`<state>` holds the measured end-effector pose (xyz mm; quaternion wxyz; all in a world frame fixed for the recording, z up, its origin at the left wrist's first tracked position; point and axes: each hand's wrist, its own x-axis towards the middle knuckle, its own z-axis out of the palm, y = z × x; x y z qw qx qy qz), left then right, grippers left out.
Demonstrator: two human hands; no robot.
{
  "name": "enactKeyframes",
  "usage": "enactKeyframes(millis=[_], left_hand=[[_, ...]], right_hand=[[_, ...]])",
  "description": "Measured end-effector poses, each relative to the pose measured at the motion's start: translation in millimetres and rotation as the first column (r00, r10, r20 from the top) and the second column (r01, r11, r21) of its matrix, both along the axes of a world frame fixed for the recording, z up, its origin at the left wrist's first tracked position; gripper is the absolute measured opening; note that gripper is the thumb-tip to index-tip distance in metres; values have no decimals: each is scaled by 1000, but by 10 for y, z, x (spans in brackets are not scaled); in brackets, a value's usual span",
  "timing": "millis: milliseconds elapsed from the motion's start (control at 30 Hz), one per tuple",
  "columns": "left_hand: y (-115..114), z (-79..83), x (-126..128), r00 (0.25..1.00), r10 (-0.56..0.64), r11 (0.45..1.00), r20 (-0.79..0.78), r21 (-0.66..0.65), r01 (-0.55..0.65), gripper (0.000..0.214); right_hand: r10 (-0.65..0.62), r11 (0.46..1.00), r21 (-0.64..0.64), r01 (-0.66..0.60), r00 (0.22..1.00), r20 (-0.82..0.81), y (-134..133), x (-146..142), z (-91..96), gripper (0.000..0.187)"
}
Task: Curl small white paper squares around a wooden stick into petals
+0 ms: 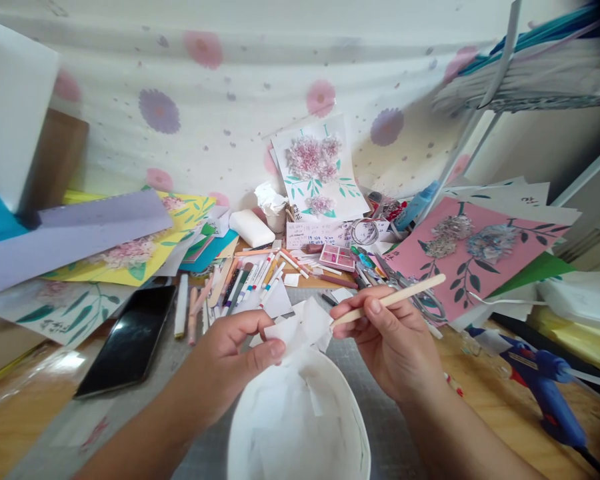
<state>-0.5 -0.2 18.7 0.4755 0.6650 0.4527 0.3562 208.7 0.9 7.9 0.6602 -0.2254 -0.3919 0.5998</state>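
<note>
So a thin, crumpled white paper piece was pinched by one side between thumb and fingers of the left hand, just above the far rim of a round white bowl, presumably so most of it was left free. A flat, pale wooden stick was gripped pen-style in the right hand, probably for finer control, its tip aimed right at the paper's edge (actual contact couldn't really be told). The bowl was parked between the forearms on a grey mat, likely for easy reach.
</note>
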Motion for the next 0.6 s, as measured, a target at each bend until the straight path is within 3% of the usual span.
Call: enactKeyframes(millis=[167,267,367,433,600], left_hand=[[16,-7,-27,999,-13,1000,-35,-9,13,23],[35,-17,-35,987,-80,989,-138,109,96,19],[22,-24,-15,943,-184,913,-278,306,269,14],[1,-37,-4,924,-217,873,-313,362,328,21],[-26,-94,-5,993,-29,939,-113,338,66,30]], right_hand=[[-48,999,-10,48,999,-22,39,65,41,13],[-73,997,14,74,997,-23,55,120,73,13],[-51,999,11,51,999,8,48,146,77,14],[-1,1000,-4,1,999,37,31,131,60,14],[115,993,-27,-113,990,81,-25,24,-2,16]])
